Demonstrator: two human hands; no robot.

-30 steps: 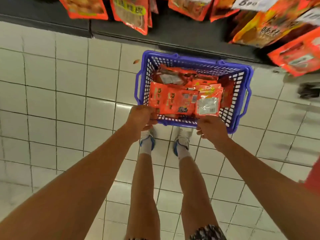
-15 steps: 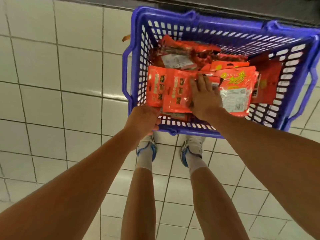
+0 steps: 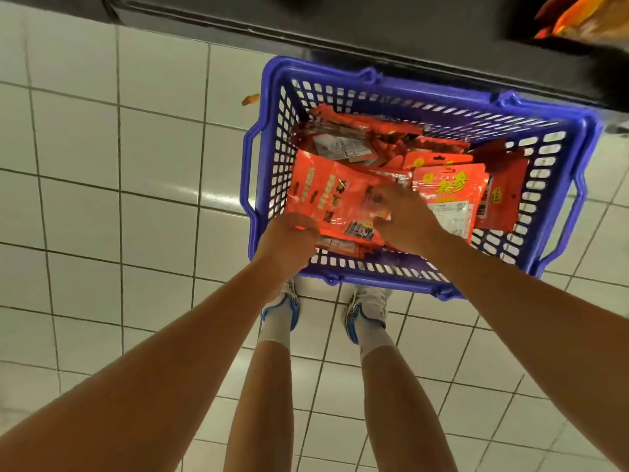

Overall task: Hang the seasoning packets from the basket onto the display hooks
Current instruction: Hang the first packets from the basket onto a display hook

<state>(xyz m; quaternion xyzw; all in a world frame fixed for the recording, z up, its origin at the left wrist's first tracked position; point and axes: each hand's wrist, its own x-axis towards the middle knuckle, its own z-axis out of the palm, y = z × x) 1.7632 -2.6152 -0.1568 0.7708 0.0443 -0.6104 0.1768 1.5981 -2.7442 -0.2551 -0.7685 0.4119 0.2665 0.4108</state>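
Observation:
A blue plastic basket stands on the tiled floor and holds several red-orange seasoning packets. My left hand grips the near edge of a bundle of red packets at the basket's near left. My right hand lies on top of that bundle with its fingers bent around the packets' right side. Beside it on the right lies a packet with yellow lettering. No display hooks are in view.
The dark base of the display shelf runs along the top, right behind the basket. Orange packets hang at the top right corner. My two feet stand just before the basket. A small orange scrap lies on the tiles.
My head has lifted slightly, so the shelf base shows again. My right hand slid left from the packets' middle onto the bundle that my left hand holds.

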